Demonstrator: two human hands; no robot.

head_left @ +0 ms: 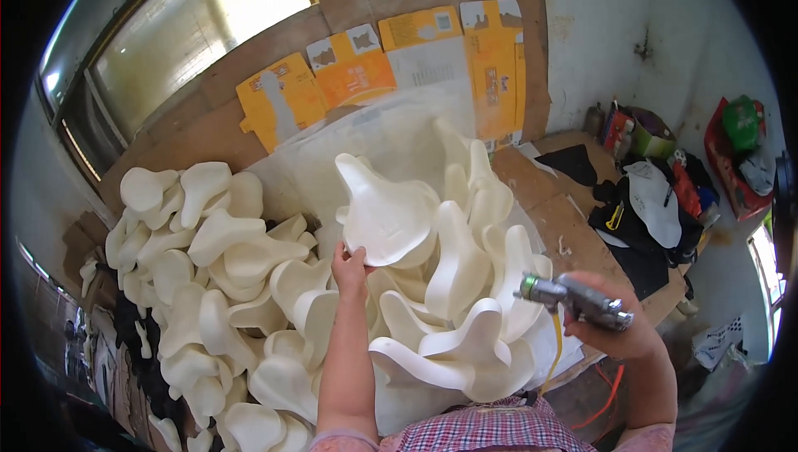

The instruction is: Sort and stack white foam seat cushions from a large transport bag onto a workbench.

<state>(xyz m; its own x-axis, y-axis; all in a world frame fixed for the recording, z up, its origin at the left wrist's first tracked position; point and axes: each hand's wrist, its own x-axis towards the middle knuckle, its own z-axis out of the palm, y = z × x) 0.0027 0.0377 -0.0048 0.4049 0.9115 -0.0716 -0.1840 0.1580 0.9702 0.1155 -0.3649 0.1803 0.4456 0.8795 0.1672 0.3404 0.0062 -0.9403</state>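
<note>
My left hand (350, 269) pinches the rim of a cream foam bicycle saddle pad (387, 213), thumb over its edge. The pad is tilted, with its narrow nose pointing away and up to the left. In my right hand (613, 331) is a metal spray gun (578, 298) with a green ring near its nozzle, which points left toward the pads. More saddle pads lie beneath and around the held one, among them an upright one (458, 262) and a curved one (474, 352) close to me.
A high heap of saddle pads (241, 248) fills the left side. Behind stand plastic sheeting (332, 157) and cardboard with yellow box panels (497, 78). On the right, a bench (540, 194) carries black cloth pieces, a yellow cutter (615, 217) and bags. An orange hose (613, 394) hangs below my right arm.
</note>
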